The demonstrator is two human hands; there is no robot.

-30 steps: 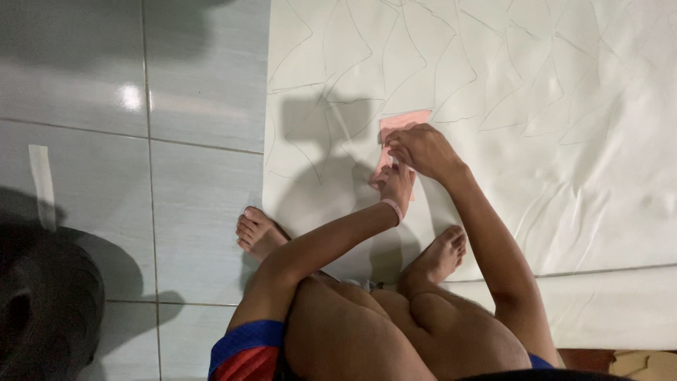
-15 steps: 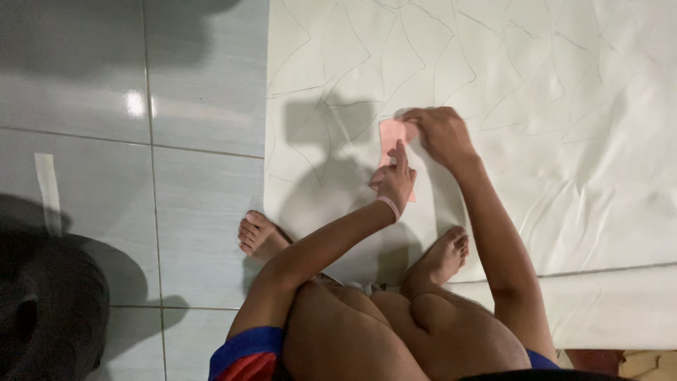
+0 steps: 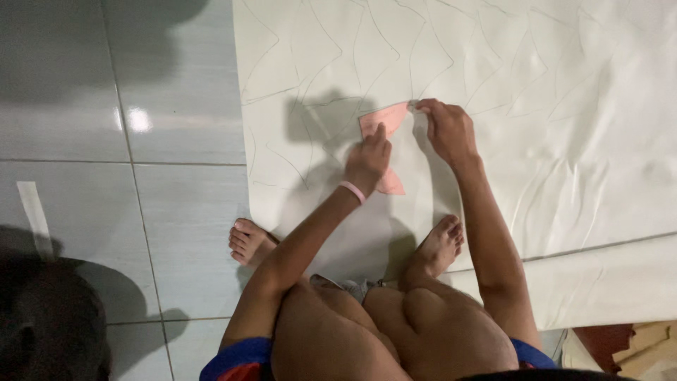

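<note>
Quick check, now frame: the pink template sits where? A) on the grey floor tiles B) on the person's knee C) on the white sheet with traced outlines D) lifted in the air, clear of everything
C: the pink template lies flat on the white sheet, pressed by the left hand and held at its top edge by the right hand.

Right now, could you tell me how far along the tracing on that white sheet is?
Many curved outlines already cover the white sheet. In hand: the left hand presses the pink template flat while the right hand works at its upper edge. The sheet's lower right part shows no outlines.
</note>
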